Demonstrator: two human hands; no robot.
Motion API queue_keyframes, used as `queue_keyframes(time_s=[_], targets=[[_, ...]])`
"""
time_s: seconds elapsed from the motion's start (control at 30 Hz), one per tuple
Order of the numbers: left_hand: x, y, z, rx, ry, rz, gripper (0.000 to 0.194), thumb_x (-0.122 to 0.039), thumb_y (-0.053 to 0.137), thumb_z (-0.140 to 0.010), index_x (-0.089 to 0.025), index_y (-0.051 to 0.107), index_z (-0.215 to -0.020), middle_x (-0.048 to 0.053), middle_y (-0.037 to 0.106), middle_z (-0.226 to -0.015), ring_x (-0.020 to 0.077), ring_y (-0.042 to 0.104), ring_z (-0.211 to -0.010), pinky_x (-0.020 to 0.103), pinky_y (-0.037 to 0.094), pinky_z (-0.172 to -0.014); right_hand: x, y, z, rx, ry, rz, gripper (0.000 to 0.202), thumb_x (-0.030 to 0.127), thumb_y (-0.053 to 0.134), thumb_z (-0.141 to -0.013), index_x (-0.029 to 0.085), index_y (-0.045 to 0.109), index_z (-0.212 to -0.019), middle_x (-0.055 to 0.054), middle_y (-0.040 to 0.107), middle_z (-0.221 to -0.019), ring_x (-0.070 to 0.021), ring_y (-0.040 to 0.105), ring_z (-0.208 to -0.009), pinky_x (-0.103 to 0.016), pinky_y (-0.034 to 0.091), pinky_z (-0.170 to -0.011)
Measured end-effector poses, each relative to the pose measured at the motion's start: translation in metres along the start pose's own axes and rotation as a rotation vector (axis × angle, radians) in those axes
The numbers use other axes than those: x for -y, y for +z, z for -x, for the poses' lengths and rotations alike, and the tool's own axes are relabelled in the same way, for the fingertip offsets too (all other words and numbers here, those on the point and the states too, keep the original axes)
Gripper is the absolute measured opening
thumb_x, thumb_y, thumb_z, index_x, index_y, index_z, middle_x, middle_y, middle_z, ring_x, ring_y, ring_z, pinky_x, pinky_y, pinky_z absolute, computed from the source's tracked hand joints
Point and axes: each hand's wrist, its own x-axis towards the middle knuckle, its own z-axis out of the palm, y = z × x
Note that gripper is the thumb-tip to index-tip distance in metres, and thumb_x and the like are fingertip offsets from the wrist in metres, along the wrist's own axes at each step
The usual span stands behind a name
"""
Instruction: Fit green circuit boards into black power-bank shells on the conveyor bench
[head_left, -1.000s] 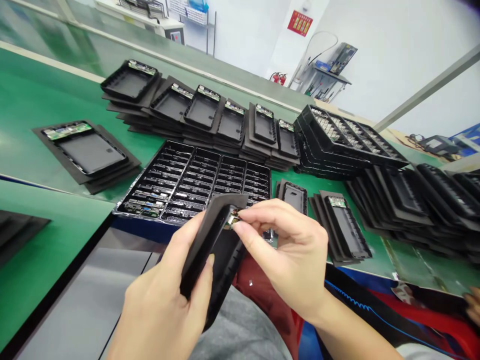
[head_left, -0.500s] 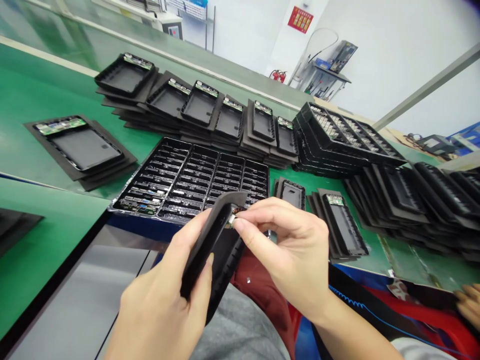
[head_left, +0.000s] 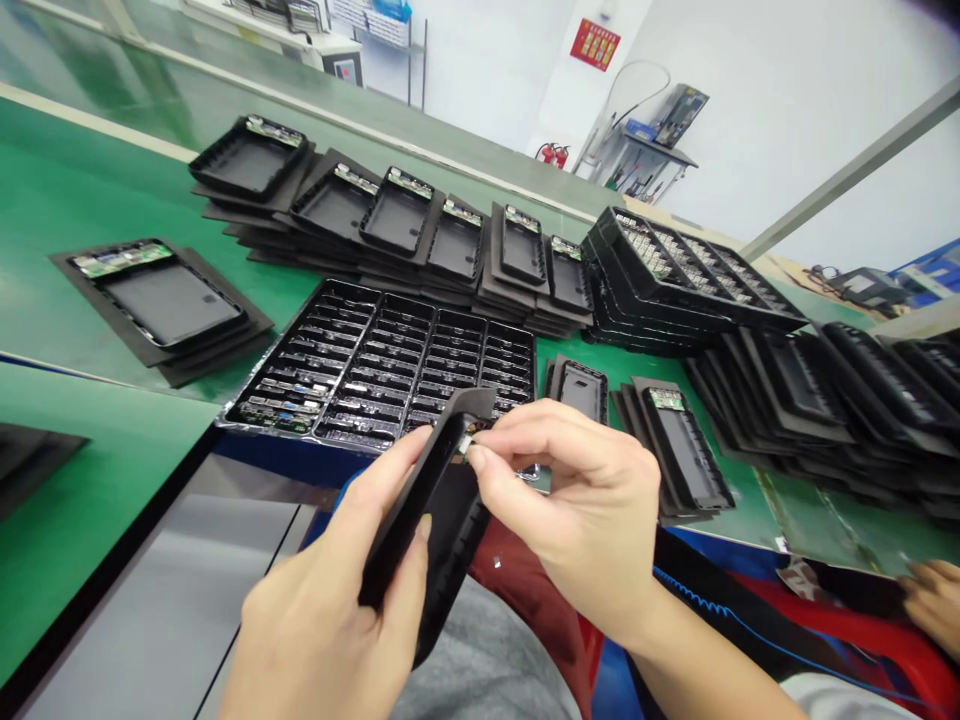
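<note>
My left hand (head_left: 337,580) is wrapped round a black plastic casing (head_left: 442,560), held tilted above my lap with a dark foam sheet (head_left: 469,402) against its back. At the casing's upper end, thumb and forefinger of my right hand (head_left: 577,510) are pinched on a small circuit board (head_left: 465,446) with a pale metal part. Much of that board is hidden by the fingertips and the casing's wall. Just beyond both hands lies a black compartment tray (head_left: 382,360), with several circuit boards in its near left slots.
Several black casings (head_left: 397,215) fitted with boards rest on foam sheets along the green bench (head_left: 135,200). Stacked trays (head_left: 675,270) stand at the back right, beside more piled casings (head_left: 795,390). Another person's hand (head_left: 934,605) shows at the right edge.
The casing has turned slightly in my left hand's hold, its inside showing a little more. My right fingertips stay pinched at its upper end.
</note>
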Motion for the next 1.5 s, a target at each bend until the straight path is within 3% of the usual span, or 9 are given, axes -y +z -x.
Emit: queue_keyframes(time_s=[0.27, 0.4, 0.63, 0.97, 1.3, 1.5], targets=[[-0.004, 0.0, -0.001, 0.002, -0.057, 0.03, 0.051, -0.025, 0.049, -0.085, -0.04, 0.035, -0.132, -0.012, 0.067, -0.11, 0.0117, 0.069, -0.063, 0.019, 0.056, -0.063, -0.002, 0.001, -0.001, -0.026, -0.021, 0.043, 0.013, 0.0, 0.061, -0.065, 0.011, 0.066, -0.062, -0.002, 0.064, -0.061, -0.0086, 0.056, -0.052, -0.019, 0.048, -0.047], [-0.006, -0.002, -0.006, -0.003, -0.065, 0.041, 0.052, -0.021, 0.052, -0.083, -0.038, 0.038, -0.13, -0.012, 0.07, -0.102, 0.0114, 0.068, -0.056, 0.018, 0.054, -0.054, -0.002, 0.0, 0.001, -0.015, -0.03, 0.055, 0.013, 0.003, 0.06, -0.07, 0.015, 0.066, -0.068, -0.001, 0.065, -0.066, -0.0089, 0.058, -0.055, -0.019, 0.05, -0.049], [-0.014, -0.006, -0.01, -0.082, -0.106, -0.009, 0.055, -0.018, 0.054, -0.082, -0.04, 0.038, -0.13, -0.014, 0.073, -0.088, 0.0115, 0.067, -0.051, 0.019, 0.05, -0.043, 0.003, 0.001, 0.007, -0.051, -0.249, 0.285, 0.016, 0.002, 0.054, -0.075, 0.017, 0.061, -0.074, -0.003, 0.065, -0.07, -0.0123, 0.061, -0.066, -0.023, 0.054, -0.061], [-0.006, -0.001, 0.0, -0.071, 0.02, -0.098, 0.068, -0.02, 0.049, -0.087, -0.04, 0.014, -0.142, -0.013, 0.064, -0.116, 0.01, 0.069, -0.067, 0.023, 0.054, -0.062, 0.005, 0.006, 0.008, -0.051, -0.302, 0.371, 0.016, 0.001, 0.052, -0.075, 0.016, 0.058, -0.073, -0.004, 0.065, -0.067, -0.0125, 0.06, -0.067, -0.023, 0.053, -0.065], [-0.008, 0.0, 0.0, -0.123, 0.108, -0.199, 0.072, -0.014, 0.053, -0.084, -0.031, 0.015, -0.143, -0.008, 0.064, -0.117, 0.0107, 0.069, -0.08, 0.021, 0.053, -0.072, 0.006, 0.01, 0.007, -0.065, -0.28, 0.404, 0.016, 0.002, 0.051, -0.074, 0.016, 0.057, -0.069, -0.002, 0.062, -0.064, -0.012, 0.059, -0.063, -0.023, 0.051, -0.06], [-0.013, 0.001, 0.001, -0.177, 0.115, -0.269, 0.069, -0.012, 0.055, -0.083, -0.028, 0.023, -0.142, -0.005, 0.069, -0.11, 0.0131, 0.07, -0.079, 0.022, 0.053, -0.069, 0.008, 0.012, 0.006, -0.063, -0.23, 0.436, 0.017, 0.004, 0.05, -0.074, 0.016, 0.056, -0.064, -0.001, 0.059, -0.06, -0.0108, 0.056, -0.057, -0.022, 0.048, -0.054]])
